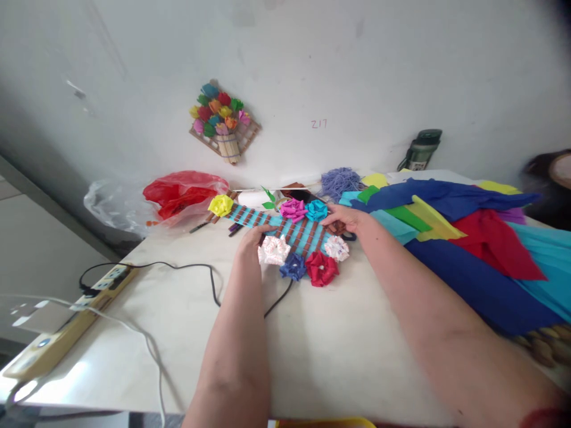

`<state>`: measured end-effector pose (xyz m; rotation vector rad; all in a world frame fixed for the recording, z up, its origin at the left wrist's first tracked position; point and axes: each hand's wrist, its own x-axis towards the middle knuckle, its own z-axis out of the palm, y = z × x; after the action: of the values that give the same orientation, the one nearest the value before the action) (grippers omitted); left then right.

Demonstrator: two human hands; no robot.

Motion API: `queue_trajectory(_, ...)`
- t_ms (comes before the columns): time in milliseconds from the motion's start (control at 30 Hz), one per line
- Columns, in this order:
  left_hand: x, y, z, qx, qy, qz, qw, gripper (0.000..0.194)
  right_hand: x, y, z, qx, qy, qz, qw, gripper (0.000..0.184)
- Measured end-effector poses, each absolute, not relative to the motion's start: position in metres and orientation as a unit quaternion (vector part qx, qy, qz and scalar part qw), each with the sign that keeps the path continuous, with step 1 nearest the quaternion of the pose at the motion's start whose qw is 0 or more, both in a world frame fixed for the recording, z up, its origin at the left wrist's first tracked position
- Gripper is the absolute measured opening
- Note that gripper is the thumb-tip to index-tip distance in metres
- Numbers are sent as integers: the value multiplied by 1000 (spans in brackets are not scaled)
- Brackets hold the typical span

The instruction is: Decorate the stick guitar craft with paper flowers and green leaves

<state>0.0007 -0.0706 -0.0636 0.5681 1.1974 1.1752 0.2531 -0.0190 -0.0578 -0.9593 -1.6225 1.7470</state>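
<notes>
Between my two hands is a blue and brown striped lattice craft piece point(256, 219) with folded flowers around its edges. A yellow flower point(220, 205) sits at its left tip. Along its top are a magenta flower point(293, 209) and a turquoise flower point(317, 210). White patterned, dark blue and red point(322, 268) flowers line its lower side. My left hand point(257, 236) grips the lower edge, its fingers partly hidden behind the piece. My right hand point(348, 219) is closed on the right end, beside the turquoise flower.
Coloured crepe sheets point(446, 232) pile up on the right. Purple yarn point(341, 183) and a red plastic bag point(182, 193) lie along the back. A power strip point(71, 321) with cables occupies the left edge. A green bottle point(422, 150) stands by the wall, where a flower decoration point(224, 122) hangs.
</notes>
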Motion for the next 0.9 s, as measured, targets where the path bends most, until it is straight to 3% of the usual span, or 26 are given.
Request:
queue_trajectory(433,1,-71,-65,244,460,563,642,39,261,-13,-61,-350,-567,676,315,33)
queue_trajectory(900,-5,-69,-66,264,456,548,650,30,256,-15,-59,-384,-581,660,281,31)
